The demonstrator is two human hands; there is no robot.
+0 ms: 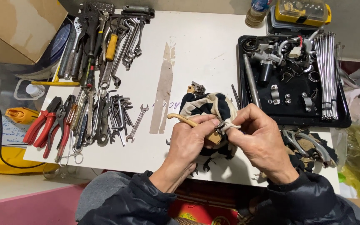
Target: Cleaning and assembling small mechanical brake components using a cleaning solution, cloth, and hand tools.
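Hands meet over the near edge of the white table (205, 50). Left hand (190, 143) closed around a curved tan handle (181, 119), thumb and fingers clamped on it; the handle's free end sticks out to the left of the grip. Right hand (260, 139) pinches a small dark metal part (221, 125) together with a fold of the black-and-cream rag (207, 104), fingertips shut on both. The part sits right between the two hands, touching the left fingers; too small to tell what it is. Rag bunches up just beyond the grip and hangs below it under the palms.

Just past the rag, a small brass-coloured fitting (196, 88). Right of the grip, near the right wrist, bicycle brake parts (309, 146) lie on another dark rag. Beyond and right of the grip, a black tray (296, 116) with metal clamps, a rod and a bundle of steel spokes (328, 71). Further off behind the tray, a yellow case (303, 12) and a plastic bottle (257, 12).

Left of the grip, well apart, a loose open-end spanner (137, 122), then a heap of hex keys (117, 112), then red-handled pliers (46, 123). Beyond those, a pile of wrenches and spanners (101, 37). Cardboard box (17, 25) at the far left corner. Dark jacket sleeves cover both forearms.
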